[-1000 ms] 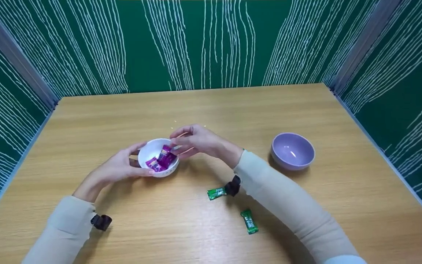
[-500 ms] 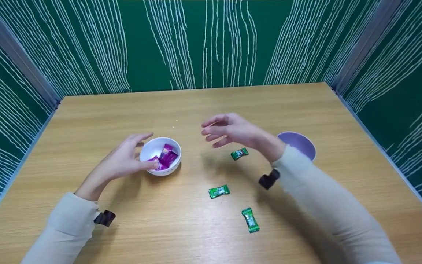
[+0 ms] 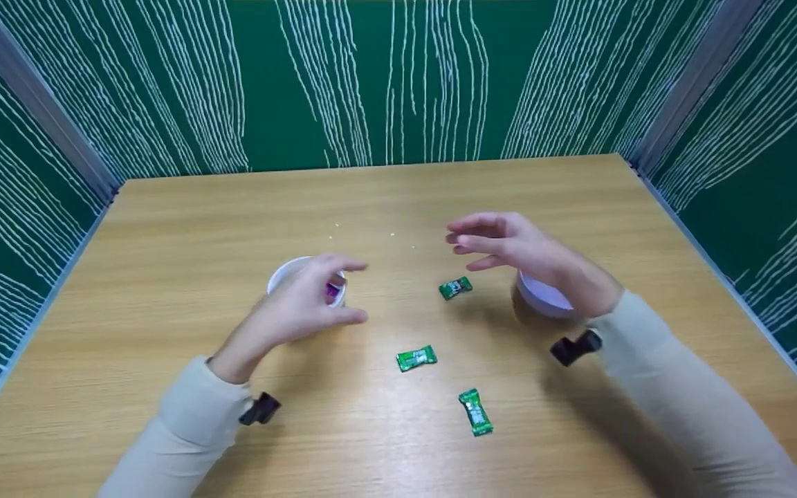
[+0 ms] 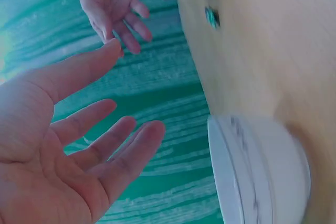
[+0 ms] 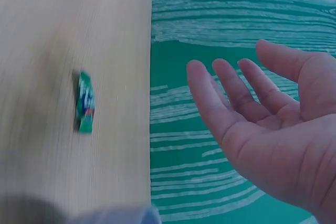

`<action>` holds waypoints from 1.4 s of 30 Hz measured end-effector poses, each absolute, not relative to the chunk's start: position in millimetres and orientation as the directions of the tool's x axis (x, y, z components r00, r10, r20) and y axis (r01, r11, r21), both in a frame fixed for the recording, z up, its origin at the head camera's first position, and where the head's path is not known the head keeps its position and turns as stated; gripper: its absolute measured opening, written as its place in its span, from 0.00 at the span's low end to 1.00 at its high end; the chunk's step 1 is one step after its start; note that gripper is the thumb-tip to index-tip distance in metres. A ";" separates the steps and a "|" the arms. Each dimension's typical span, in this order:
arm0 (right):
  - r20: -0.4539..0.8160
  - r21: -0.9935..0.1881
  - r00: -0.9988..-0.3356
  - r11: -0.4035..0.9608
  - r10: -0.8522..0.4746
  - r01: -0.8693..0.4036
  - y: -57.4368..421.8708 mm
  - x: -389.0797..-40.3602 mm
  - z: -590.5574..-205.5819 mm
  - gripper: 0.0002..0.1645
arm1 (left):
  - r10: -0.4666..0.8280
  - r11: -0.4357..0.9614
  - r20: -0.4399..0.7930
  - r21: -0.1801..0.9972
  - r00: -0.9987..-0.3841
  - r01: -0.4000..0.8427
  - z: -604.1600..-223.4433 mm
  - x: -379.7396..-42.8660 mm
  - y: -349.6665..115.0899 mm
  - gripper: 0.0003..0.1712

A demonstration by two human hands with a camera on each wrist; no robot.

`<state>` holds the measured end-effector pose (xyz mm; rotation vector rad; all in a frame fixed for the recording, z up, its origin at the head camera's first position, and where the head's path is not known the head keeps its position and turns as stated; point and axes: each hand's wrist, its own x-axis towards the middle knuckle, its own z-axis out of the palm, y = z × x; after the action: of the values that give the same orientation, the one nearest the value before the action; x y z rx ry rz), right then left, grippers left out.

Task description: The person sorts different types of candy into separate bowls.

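My left hand hovers over the white bowl, fingers spread and holding nothing; in the left wrist view the bowl's side shows apart from the fingers. A bit of a purple-wrapped candy shows inside that bowl, the rest hidden behind my hand. My right hand, also holding nothing, is raised beside the purple bowl, its wrist covering part of it. Below and left of the right hand lies a green-wrapped candy. Two more green candies, one at mid-table and one nearer me, lie apart.
The wooden table has a few tiny pale specks near its middle. Green panels with white streaks stand behind and at both sides, with grey posts in the corners.
My right hand has withdrawn from the white bowl and moved right to near the purple bowl. My left hand has left the white bowl's rim and shifted right above it. The third green candy has become visible.
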<state>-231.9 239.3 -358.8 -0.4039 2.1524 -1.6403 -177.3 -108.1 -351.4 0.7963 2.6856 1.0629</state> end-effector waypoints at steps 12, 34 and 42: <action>-0.040 -0.916 -0.963 0.395 -0.267 -0.071 307.8 -214.9 -370.0 0.30 | 0.638 0.587 -0.087 0.697 -0.765 0.410 -387.6 -174.7 -65.4 0.36; -0.257 -0.965 -0.949 0.091 -0.182 0.244 399.5 -228.8 -418.5 0.24 | 0.679 0.656 -0.257 0.633 -0.688 0.411 -419.8 -184.2 -23.3 0.29; -0.398 -0.908 -0.885 0.240 -0.242 0.343 400.5 -231.2 -428.4 0.34 | 0.684 0.651 -0.293 0.659 -0.669 0.377 -424.0 -189.9 -19.8 0.24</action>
<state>-231.2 400.5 -428.4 0.0926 2.0567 -1.6870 -189.9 -19.8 -424.0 0.8238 2.3401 0.7679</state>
